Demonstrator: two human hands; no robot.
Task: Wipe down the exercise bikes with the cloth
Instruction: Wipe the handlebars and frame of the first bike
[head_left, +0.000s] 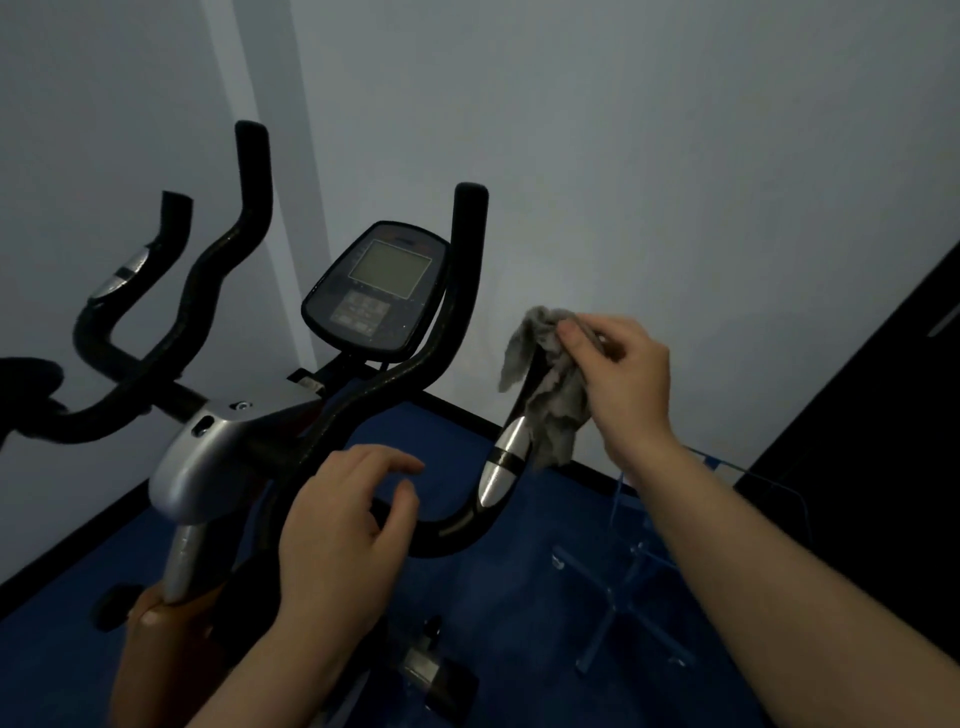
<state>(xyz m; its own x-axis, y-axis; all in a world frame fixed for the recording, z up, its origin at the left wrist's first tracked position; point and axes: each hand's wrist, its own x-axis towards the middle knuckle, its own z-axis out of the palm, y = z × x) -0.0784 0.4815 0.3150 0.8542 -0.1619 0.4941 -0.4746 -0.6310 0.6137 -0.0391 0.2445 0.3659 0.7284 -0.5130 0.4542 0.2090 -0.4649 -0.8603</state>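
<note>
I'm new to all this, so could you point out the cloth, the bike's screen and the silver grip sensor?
cloth (558, 395): head view, middle of the grey bunch.
screen (389, 268): head view, centre of the display.
silver grip sensor (503, 462): head view, near handlebar's metal plate.

Right grip (618, 374) raised, fingers pinched; left grip (337, 535) lower, fingers loosely spread.

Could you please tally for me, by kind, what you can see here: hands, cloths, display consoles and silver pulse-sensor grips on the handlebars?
Hands: 2, left hand and right hand
Cloths: 1, grey cloth
Display consoles: 1, console
Silver sensor grips: 2, right grip and left grip
Total: 6
</note>
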